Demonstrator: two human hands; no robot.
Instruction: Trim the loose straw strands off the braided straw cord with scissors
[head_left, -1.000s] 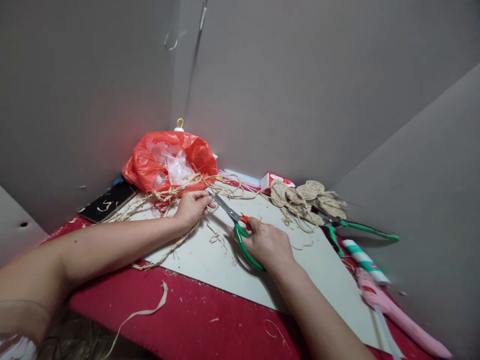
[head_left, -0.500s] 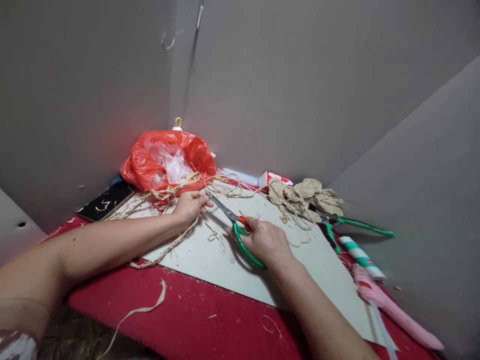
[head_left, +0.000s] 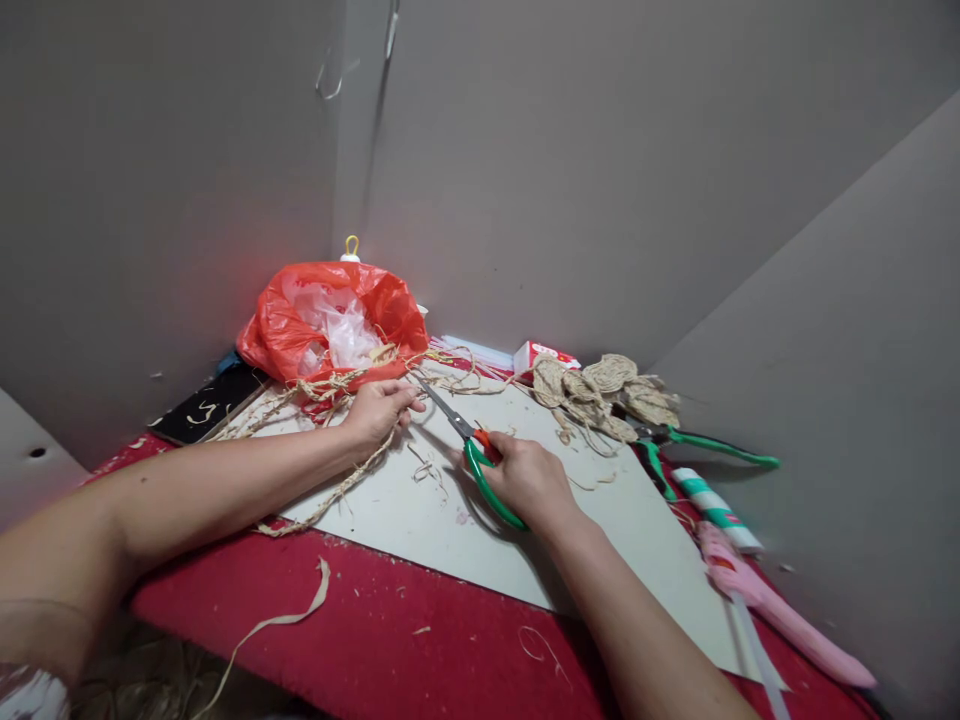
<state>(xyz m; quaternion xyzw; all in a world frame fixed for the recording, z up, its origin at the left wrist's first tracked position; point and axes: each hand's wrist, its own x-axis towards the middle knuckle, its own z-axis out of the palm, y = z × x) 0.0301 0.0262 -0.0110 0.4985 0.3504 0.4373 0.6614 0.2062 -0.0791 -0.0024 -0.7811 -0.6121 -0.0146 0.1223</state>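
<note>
My left hand point(head_left: 379, 412) is closed on a braided straw cord point(head_left: 349, 487), pinching it between thumb and fingers above a white board point(head_left: 525, 545). One length of the cord trails down over the board's near edge; more of it lies to the left beside the bag. Scissors point(head_left: 480, 450) with green and orange handles are in my right hand point(head_left: 534, 485), fingers round the grips. The blades point up and left, with their tips just beyond my left fingertips. Whether the tips touch any strand is too small to tell. Loose straw scraps point(head_left: 427, 467) lie between my hands.
A red plastic bag point(head_left: 262, 325) stands at the back left near a black flat object point(head_left: 199, 412). Coiled cord bundles point(head_left: 611, 375), a red-and-white box point(head_left: 529, 352), green-handled pliers point(head_left: 720, 446), a striped roll point(head_left: 716, 510) and a pink glue gun point(head_left: 795, 620) line the right side.
The scissors' tips have shifted slightly up and left, past my left fingertips. The whole view has moved a little; both hands keep their hold.
</note>
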